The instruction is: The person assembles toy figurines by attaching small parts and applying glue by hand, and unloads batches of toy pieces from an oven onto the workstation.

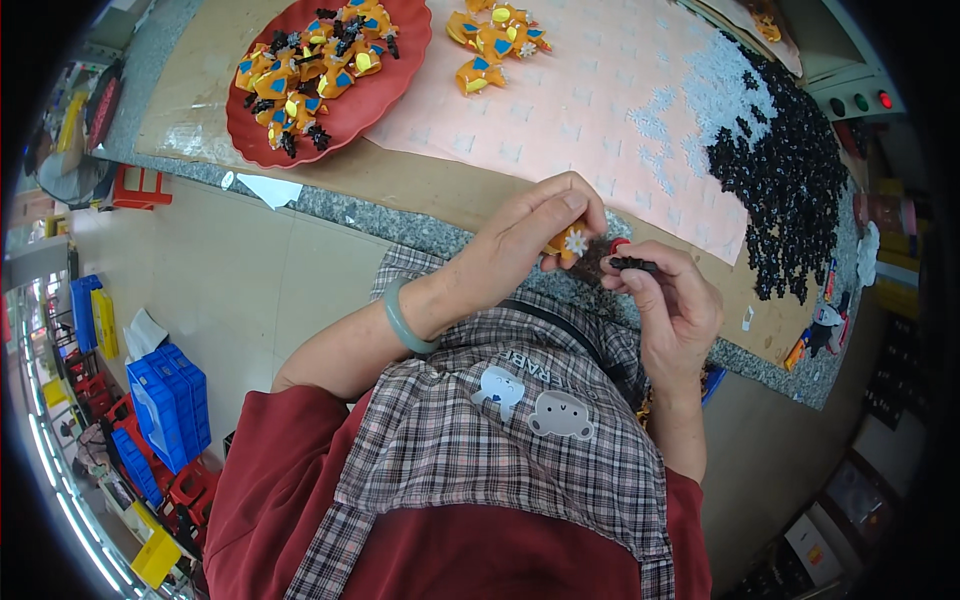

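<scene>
On the table ahead of me sit a red plate [400, 85] heaped with orange toy pieces, a pink sheet [590, 110] and a pile of small black parts [790, 180], none blocking my hands. My left hand [525, 240] pinches an orange piece with a white flower [568, 242] just above my checked apron [480, 420]. My right hand [672, 300], fingers curled narrow, holds a small black part [632, 265] right beside it.

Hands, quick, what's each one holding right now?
Left hand: closed on a small orange foam piece with a white flower.
Right hand: fingertips pinched on a small black plastic piece.
</scene>
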`<action>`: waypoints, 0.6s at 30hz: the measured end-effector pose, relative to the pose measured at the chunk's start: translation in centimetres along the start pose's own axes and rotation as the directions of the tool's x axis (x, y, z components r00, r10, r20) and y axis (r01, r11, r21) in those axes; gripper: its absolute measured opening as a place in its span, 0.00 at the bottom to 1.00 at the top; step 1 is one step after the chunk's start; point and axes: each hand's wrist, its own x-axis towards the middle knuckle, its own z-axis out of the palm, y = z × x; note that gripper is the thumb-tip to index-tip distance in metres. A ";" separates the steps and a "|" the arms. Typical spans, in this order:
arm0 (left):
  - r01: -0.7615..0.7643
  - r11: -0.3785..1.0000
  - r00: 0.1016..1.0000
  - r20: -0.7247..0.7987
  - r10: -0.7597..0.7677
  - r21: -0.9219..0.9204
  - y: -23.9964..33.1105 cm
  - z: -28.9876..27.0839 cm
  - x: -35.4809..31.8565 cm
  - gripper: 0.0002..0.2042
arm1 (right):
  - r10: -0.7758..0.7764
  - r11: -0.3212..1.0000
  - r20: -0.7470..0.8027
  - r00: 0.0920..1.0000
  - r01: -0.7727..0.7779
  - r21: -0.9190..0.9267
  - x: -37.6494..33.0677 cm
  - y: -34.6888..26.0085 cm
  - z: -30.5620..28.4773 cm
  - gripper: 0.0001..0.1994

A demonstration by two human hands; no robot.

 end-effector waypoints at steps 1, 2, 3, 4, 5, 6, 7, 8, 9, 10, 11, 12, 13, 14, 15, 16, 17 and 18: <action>0.007 0.999 1.000 0.026 -0.008 0.041 0.0 -0.1 0.0 0.17 | 0.000 1.000 0.001 1.000 0.000 0.001 -0.1 0.1 0.4 0.06; 0.008 0.999 1.000 0.024 -0.009 0.040 -0.1 0.0 0.0 0.17 | -0.048 0.997 -0.013 0.999 0.047 -0.056 -0.2 0.1 0.8 0.06; -0.022 0.996 1.000 -0.011 0.023 0.091 -0.2 0.3 0.0 0.17 | -0.097 0.989 -0.025 0.995 0.093 -0.113 -0.2 0.2 1.2 0.07; -0.049 0.988 0.997 -0.043 0.056 0.143 -0.4 0.6 0.1 0.17 | -0.146 0.976 -0.033 0.989 0.138 -0.171 -0.3 0.2 1.4 0.08; -0.075 0.978 0.993 -0.074 0.091 0.196 -0.4 0.8 0.1 0.17 | -0.144 0.976 -0.031 0.989 0.137 -0.170 -0.2 0.1 1.6 0.08; -0.073 0.978 0.993 -0.076 0.090 0.194 -0.5 0.7 0.1 0.17 | -0.189 0.960 -0.021 0.982 0.180 -0.216 -0.1 -0.1 1.8 0.09; -0.085 0.974 0.993 -0.061 0.100 0.210 -0.4 0.6 0.1 0.17 | -0.234 0.939 -0.009 0.972 0.223 -0.260 0.1 -0.2 1.9 0.09; -0.097 0.969 0.993 -0.047 0.110 0.226 -0.4 0.6 0.1 0.17 | -0.277 0.915 0.006 0.961 0.266 -0.303 0.2 -0.3 1.9 0.10; -0.109 0.964 0.992 -0.032 0.120 0.242 -0.4 0.5 0.1 0.18 | -0.276 0.916 0.007 0.961 0.266 -0.302 0.2 -0.3 1.9 0.10; -0.108 0.965 0.992 -0.034 0.119 0.241 -0.3 0.5 0.0 0.18 | -0.284 0.909 0.013 0.959 0.274 -0.315 0.2 -0.3 1.9 0.10; -0.090 0.960 0.994 -0.031 0.101 0.265 0.0 0.5 -0.1 0.18 | -0.292 0.901 0.018 0.956 0.282 -0.329 0.2 -0.3 1.9 0.10; -0.072 0.954 0.996 -0.028 0.084 0.290 0.3 0.5 -0.1 0.18 | -0.300 0.894 0.024 0.954 0.290 -0.343 0.2 -0.3 1.9 0.10; -0.055 0.948 0.998 -0.024 0.066 0.314 0.4 0.5 -0.2 0.19 | -0.299 0.894 0.025 0.954 0.289 -0.343 0.2 -0.3 1.9 0.10; -0.054 0.948 0.998 -0.026 0.065 0.313 0.5 0.6 -0.2 0.19 | -0.305 0.888 0.030 0.952 0.296 -0.352 0.2 -0.3 1.9 0.11; -0.053 0.942 0.998 -0.026 0.065 0.331 0.5 0.5 -0.2 0.18 | -0.311 0.882 0.035 0.950 0.303 -0.361 0.3 -0.3 1.9 0.11; -0.051 0.936 0.998 -0.026 0.064 0.349 0.5 0.5 -0.1 0.18 | -0.317 0.876 0.041 0.947 0.309 -0.370 0.3 -0.3 1.9 0.11; -0.050 0.929 0.998 -0.027 0.064 0.367 0.5 0.5 -0.1 0.18 | -0.317 0.876 0.042 0.947 0.310 -0.369 0.3 -0.3 1.9 0.11; -0.050 0.929 0.997 -0.029 0.065 0.367 0.3 0.4 -0.1 0.18 | -0.347 0.849 0.057 0.936 0.340 -0.404 0.4 -0.3 1.9 0.11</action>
